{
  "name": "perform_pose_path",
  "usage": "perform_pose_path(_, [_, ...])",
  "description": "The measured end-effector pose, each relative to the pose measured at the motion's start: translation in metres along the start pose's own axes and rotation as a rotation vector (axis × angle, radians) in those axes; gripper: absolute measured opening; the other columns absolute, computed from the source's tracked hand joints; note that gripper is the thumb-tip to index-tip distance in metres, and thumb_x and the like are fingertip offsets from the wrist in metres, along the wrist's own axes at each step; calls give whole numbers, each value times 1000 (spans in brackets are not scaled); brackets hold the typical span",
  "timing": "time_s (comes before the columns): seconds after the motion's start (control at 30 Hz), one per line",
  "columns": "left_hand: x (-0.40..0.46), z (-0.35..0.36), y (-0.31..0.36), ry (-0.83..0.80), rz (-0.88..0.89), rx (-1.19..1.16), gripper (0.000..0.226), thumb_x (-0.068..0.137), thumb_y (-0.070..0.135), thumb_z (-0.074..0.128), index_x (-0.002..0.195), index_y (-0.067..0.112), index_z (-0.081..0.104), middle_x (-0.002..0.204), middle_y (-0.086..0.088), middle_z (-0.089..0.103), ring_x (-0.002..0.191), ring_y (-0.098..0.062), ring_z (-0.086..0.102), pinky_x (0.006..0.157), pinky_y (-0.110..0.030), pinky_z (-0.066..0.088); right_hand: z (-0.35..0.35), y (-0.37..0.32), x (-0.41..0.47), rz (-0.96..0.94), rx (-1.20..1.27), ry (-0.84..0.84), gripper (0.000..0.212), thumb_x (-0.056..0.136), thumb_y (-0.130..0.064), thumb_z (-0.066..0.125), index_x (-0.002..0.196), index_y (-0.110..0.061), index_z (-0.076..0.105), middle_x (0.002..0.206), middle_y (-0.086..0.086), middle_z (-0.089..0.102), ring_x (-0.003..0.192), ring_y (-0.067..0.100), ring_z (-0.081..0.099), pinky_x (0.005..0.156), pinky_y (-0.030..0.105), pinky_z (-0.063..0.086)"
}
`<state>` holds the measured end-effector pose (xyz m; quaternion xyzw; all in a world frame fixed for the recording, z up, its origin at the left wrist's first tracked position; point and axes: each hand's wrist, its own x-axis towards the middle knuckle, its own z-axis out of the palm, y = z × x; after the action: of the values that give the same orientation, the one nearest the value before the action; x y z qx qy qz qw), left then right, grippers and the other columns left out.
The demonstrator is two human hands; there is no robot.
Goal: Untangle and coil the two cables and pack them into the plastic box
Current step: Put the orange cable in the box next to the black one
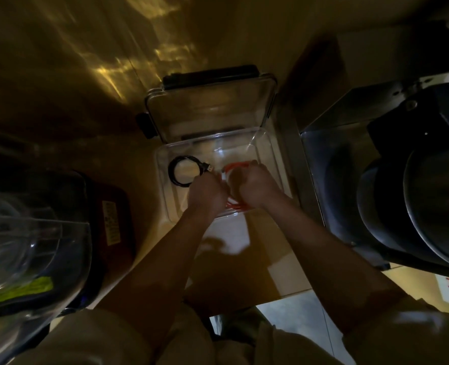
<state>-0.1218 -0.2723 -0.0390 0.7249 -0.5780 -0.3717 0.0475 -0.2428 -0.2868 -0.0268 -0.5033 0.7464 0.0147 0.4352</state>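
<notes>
While the bench [231, 248] is dim and crowded on both sides, the clear plastic box [268, 146] sits straight ahead of the person with its lid [210, 104] tipped back at the far side, and both hands are down inside it. A black cable [183, 171] lies coiled in a neat ring on the box floor at the left, just beyond the left hand [207, 194]. Under and between the two fists runs the orange cable [235, 165], its loops stretching from the near wall toward the far right, so the right hand [255, 187] sits squarely over it and is the nearer one for pressing it flat. Both hands look curled shut around orange strands, though the fingers are turned away and the hold itself is hidden. How tidy the orange coil is, and where its plugs lie, I cannot tell.
</notes>
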Motion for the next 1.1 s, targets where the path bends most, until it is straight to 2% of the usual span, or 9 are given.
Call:
perform_pose_path(0.17, [2, 2, 5, -13, 3, 132, 28, 96, 20, 51, 100, 2, 71, 104, -19, 71, 101, -35, 66, 73, -36, 46, 12, 4, 8, -15, -16, 39, 94, 82, -57, 64, 144, 3, 26, 144, 21, 41, 131, 37, 44, 110, 45, 39])
perform_pose_path(0.33, [9, 6, -5, 19, -4, 56, 24, 92, 22, 60, 89, 2, 74, 90, -19, 73, 90, -33, 67, 67, -32, 39, 18, 12, 15, -30, -131, -17, 91, 86, -48, 56, 145, 10, 19, 150, 25, 29, 139, 37, 30, 117, 40, 27])
perform_pose_path(0.43, [13, 9, -11, 20, -4, 5, 24, 84, 24, 68, 75, 2, 73, 78, -19, 72, 83, -35, 68, 66, -37, 45, 18, 13, 10, -116, -201, 27, 84, 87, -50, 62, 145, 1, 30, 154, 20, 24, 142, 35, 23, 117, 44, 27])
perform_pose_path(0.57, [13, 9, -11, 40, 28, -20, 30, 80, 32, 75, 80, 3, 69, 79, -14, 72, 80, -30, 65, 70, -39, 49, 15, 14, 4, -186, -281, 16, 55, 91, -47, 57, 130, -8, 54, 152, 21, 30, 142, 38, 24, 114, 47, 31])
perform_pose_path(0.7, [13, 9, -11, 37, 69, 20, 11, 84, 10, 65, 83, 3, 73, 86, -14, 74, 86, -32, 68, 77, -41, 51, 10, 12, -2, -204, -306, -11, 52, 93, -33, 59, 134, -2, 51, 155, 22, 24, 144, 37, 21, 116, 47, 29])
perform_pose_path(0.8, [12, 9, -12, 19, 79, -4, 15, 79, 3, 63, 80, 6, 78, 87, -11, 76, 87, -28, 70, 80, -34, 51, 8, 13, -4, -222, -375, -11, 52, 94, -33, 56, 138, -4, 48, 156, 24, 23, 145, 39, 19, 116, 48, 27])
perform_pose_path(0.9, [8, 8, -11, 8, 3, -129, 8, 77, 8, 70, 78, 12, 78, 86, -4, 76, 86, -19, 69, 72, -22, 44, 8, 13, -6, -245, -404, -3, 53, 92, -37, 58, 135, -9, 51, 155, 22, 27, 145, 39, 19, 116, 47, 28])
perform_pose_path(1.0, [5, 6, -8, 4, -29, -161, 3, 79, 14, 72, 77, 14, 75, 86, -3, 75, 86, -19, 69, 69, -22, 42, 7, 12, -9, -263, -407, 61, 52, 86, -37, 64, 130, -9, 55, 150, 17, 33, 141, 36, 26, 113, 45, 32])
perform_pose_path(1.1, [2, 1, -6, 27, -52, -143, 5, 81, 18, 71, 77, 15, 70, 88, -6, 73, 86, -23, 67, 67, -24, 41, 4, 11, -17, -244, -394, 83, 57, 86, -30, 63, 136, -6, 49, 145, 16, 38, 135, 35, 33, 112, 42, 33])
